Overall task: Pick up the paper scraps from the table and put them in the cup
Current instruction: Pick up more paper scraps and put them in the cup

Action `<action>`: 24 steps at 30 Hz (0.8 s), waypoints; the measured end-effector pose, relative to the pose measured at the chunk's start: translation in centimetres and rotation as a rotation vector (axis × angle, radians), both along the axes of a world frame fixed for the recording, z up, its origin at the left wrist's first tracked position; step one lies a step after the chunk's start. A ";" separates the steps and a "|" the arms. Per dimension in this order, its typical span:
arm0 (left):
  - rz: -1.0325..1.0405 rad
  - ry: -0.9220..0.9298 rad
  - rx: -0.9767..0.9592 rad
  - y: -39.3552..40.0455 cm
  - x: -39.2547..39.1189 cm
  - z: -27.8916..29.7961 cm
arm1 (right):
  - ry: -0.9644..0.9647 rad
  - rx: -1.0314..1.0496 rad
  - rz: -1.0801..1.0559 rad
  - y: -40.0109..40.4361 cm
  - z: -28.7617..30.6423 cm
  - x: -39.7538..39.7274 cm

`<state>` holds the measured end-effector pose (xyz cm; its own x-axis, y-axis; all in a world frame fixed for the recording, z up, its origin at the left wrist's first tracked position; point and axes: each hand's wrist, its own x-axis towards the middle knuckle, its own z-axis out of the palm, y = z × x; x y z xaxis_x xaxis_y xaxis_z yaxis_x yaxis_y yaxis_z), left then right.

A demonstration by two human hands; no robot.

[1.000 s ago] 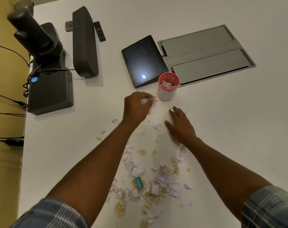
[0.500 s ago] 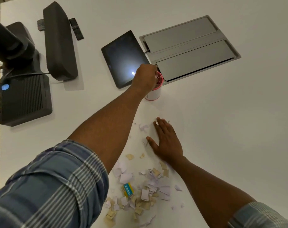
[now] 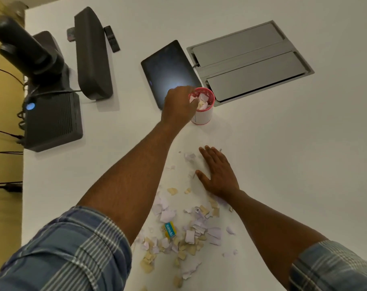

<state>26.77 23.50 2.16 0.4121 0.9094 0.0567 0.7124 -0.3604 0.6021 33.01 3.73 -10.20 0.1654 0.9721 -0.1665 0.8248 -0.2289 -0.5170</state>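
The step in hand is the drop into the cup (image 3: pixel 202 108), which stands just above the centre of the frame, between a dark tablet (image 3: pixel 170 70) and a grey floor-box lid (image 3: pixel 249 59). The left hand (image 3: pixel 179 107) is at the cup's left rim, with its fingertips over the opening. They seem to pinch or just let go a pale piece, but I cannot tell whether the fingers are closed on it or already loose. The cup looks nearly full of white and pink pieces.

The right hand (image 3: pixel 218 173) lies flat on the table (image 3: pixel 304 164), fingers spread and holding nothing, beside a few small bits.

Most of the paper scraps (image 3: pixel 184 234) are in the lower centre of the frame, well apart from the cup, with 1 blue label among them.

The next move, I judge, calls for the left hand to open fully over the cup, then to reach back to the heap and gather another pinch.
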 end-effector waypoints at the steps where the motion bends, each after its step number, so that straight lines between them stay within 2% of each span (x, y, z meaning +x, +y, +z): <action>1: 0.024 -0.037 0.002 -1.0 -1.2 0.2 | 0.017 -0.002 0.003 0.0 0.1 0.1; 5: 0.105 -0.104 -0.107 -5.7 -7.3 0.0 | -0.003 -0.043 0.041 -0.1 0.5 0.4; 9: 0.148 -0.073 -0.191 -12.2 -14.4 -2.7 | -0.005 -0.062 0.058 -2.4 1.7 -2.2; 16: 0.280 0.154 -0.289 -24.3 -25.2 -7.2 | 0.021 -0.120 0.229 -7.4 2.9 -9.4; 18: 0.310 0.264 -0.298 -26.8 -26.6 -7.4 | -0.038 -0.110 0.278 -8.1 3.3 -10.9; 21: 0.257 0.428 -0.420 -29.1 -27.8 -7.4 | -0.193 -0.128 0.306 -8.7 3.6 -12.6; 24: 0.203 0.473 -0.514 -29.9 -27.6 -7.3 | -0.185 -0.215 0.309 -8.5 3.7 -13.7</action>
<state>-0.83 -6.41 -5.19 0.1071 0.8344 -0.5406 0.9613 0.0519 0.2704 19.33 -4.73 -6.51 -0.0822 0.9270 -0.3658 0.9462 -0.0427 -0.3208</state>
